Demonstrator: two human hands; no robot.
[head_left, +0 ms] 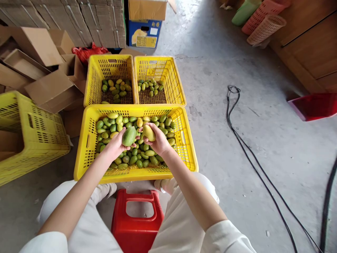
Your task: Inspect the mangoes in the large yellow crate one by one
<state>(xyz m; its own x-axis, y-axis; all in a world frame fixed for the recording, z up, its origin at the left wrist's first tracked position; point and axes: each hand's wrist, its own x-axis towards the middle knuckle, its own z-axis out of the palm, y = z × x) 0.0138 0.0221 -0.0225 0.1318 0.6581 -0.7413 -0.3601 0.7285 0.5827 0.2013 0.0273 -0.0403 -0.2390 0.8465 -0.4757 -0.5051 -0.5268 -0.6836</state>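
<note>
My left hand [117,144] holds a plump green mango [129,136] over the big yellow crate [137,175]. Beside it, my right hand [160,141] has its fingers wrapped round a smaller, yellowish mango [149,133]. The two fruits are close together but apart. Below them a layer of green and yellow-green mangoes [150,153] covers much of the crate's floor. Behind this crate stand two smaller yellow crates: the left one [86,86] holds several yellowish and green fruits, and the right one [179,88] several green ones.
A red plastic stool [138,228] is between my legs. Open cardboard boxes [52,88] and another yellow crate [44,130] lie to the left. A black cable [244,146] runs over the concrete floor at right. Plastic baskets [265,30] stand by a wooden cabinet [308,45].
</note>
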